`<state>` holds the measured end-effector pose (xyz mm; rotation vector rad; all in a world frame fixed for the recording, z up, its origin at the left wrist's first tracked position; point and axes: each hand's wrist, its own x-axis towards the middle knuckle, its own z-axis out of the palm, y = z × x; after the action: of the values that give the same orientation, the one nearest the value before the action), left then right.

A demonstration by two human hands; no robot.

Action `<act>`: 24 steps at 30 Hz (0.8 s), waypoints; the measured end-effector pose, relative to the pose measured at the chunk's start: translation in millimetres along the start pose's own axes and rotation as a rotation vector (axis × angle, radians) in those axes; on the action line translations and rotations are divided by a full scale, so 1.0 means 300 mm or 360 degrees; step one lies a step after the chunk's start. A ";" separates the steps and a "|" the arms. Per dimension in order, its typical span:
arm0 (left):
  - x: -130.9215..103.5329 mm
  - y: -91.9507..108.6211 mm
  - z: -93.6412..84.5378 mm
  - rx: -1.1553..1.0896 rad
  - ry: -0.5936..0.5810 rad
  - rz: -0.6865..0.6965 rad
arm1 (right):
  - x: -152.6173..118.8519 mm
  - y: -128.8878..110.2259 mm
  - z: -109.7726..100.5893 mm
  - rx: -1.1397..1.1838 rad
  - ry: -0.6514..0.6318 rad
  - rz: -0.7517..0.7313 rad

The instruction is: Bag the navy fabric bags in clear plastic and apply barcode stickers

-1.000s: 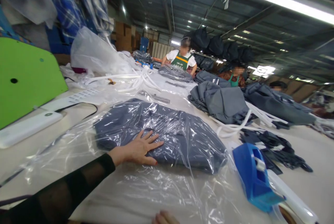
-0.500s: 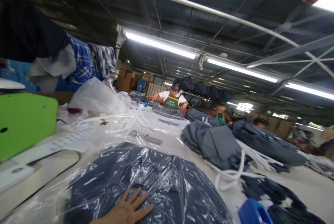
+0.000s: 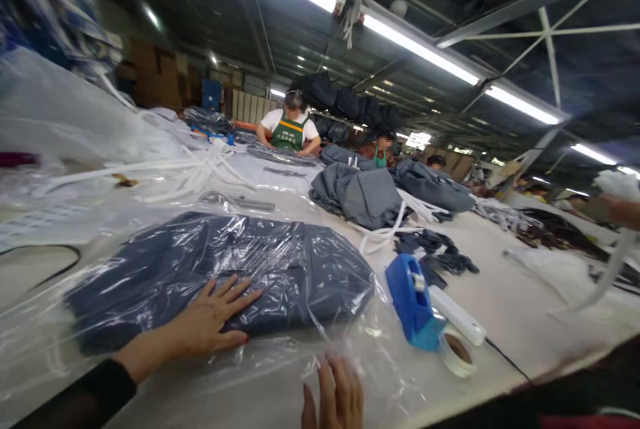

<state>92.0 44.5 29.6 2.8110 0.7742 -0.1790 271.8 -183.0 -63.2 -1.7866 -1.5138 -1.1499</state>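
Note:
A folded dark blue-grey garment (image 3: 280, 262) lies inside a clear plastic bag (image 3: 60, 322) on the pale table. My left hand (image 3: 210, 319) rests flat on the bagged garment, fingers spread, black sleeve at the wrist. My right hand (image 3: 334, 397) lies at the bottom edge, fingers on the bag's open end near the table's front edge. A blue tape dispenser (image 3: 413, 302) with a white handle and a tape roll (image 3: 456, 352) sits just right of the bag.
Grey garments (image 3: 363, 195) and white cords (image 3: 385, 232) are piled mid-table. Loose plastic bags (image 3: 75, 122) heap at the left. Three co-workers stand at the far end (image 3: 290, 129). Another person's hand (image 3: 620, 205) holds white material at the right edge.
The view swung up toward the ceiling, then back down and to the right. My left hand stayed flat on the bagged garment. My right hand has come further into view at the bag's open end.

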 end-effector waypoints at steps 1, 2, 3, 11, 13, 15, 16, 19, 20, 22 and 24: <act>0.004 -0.004 0.004 0.0022 -0.0011 0.0006 | -0.012 0.017 0.004 -0.0087 0.0015 0.0042; 0.006 -0.007 0.008 0.0038 -0.0014 0.0013 | -0.023 0.033 0.006 -0.0156 0.0024 0.0072; 0.007 -0.010 0.010 0.0048 -0.0011 0.0019 | -0.034 0.050 0.004 -0.0201 0.0020 0.0092; 0.003 -0.005 0.007 0.0055 -0.0011 -0.0002 | -0.100 0.170 -0.056 -0.0362 -0.0118 0.0136; 0.003 -0.001 0.004 0.0067 -0.0025 -0.0014 | -0.069 0.185 -0.060 -0.0289 -0.0099 0.0059; 0.002 0.004 0.001 0.0077 -0.0038 -0.0028 | -0.007 0.195 -0.064 -0.0155 -0.0056 0.0009; 0.002 0.005 -0.001 0.0081 -0.0046 -0.0033 | 0.032 0.200 -0.068 -0.0088 -0.0024 0.0003; -0.001 0.007 -0.005 0.0085 -0.0059 -0.0025 | 0.141 0.212 -0.094 0.0046 0.0086 0.0048; -0.002 0.006 -0.005 0.0085 -0.0057 -0.0022 | 0.166 0.216 -0.104 0.0064 0.0105 0.0073; -0.003 0.003 -0.003 0.0082 -0.0046 -0.0018 | 0.190 0.227 -0.124 0.0094 0.0092 0.0101; -0.002 -0.002 0.002 0.0078 -0.0034 -0.0016 | 0.181 0.244 -0.138 0.0105 0.0049 0.0082</act>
<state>91.2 44.5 29.1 2.8469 0.7901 -0.2323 331.8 -206.4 13.5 -1.7457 -1.4627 -1.0855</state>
